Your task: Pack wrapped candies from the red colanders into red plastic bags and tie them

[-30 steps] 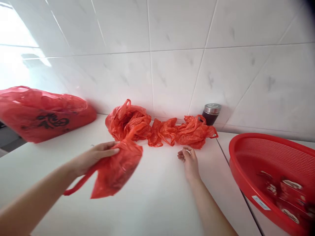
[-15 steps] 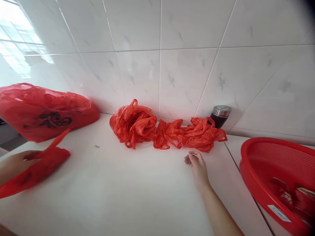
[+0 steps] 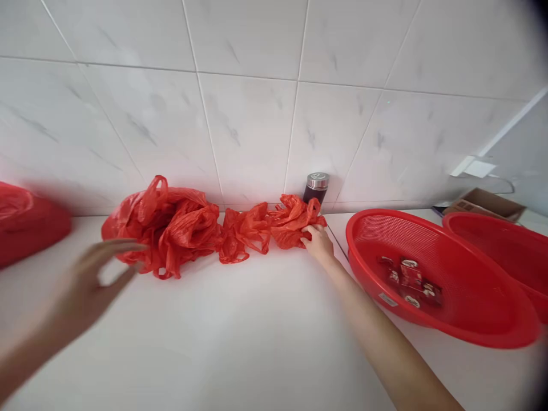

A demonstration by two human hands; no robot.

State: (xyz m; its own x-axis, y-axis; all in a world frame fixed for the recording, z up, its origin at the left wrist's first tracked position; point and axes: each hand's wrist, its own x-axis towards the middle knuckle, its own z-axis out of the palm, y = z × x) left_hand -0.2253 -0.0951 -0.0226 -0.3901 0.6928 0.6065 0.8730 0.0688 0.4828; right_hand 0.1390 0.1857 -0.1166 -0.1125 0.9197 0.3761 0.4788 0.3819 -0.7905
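A row of crumpled red plastic bags lies along the wall: a large bunch (image 3: 184,228) on the left, a smaller crumpled bag (image 3: 246,231) in the middle and another plastic bag (image 3: 291,222) on the right. My right hand (image 3: 319,242) has its fingers closed on the edge of the right-hand plastic bag. Blurred by motion, my left hand (image 3: 88,285) hangs in front of the large bunch, thumb and fingers apart, holding nothing.
Behind the right-hand bag stands a dark jar (image 3: 317,185) with a silver lid. To the right, a red basket (image 3: 389,214) holds several small red packets (image 3: 411,277). A second red basket (image 3: 492,225) and a cardboard box (image 3: 483,202) lie beyond. A full red bag (image 3: 34,228) sits far left.
My left hand no longer holds the red bag it had and has come nearer the bunch. My right hand has reached the right-hand plastic bag. The view has turned right.
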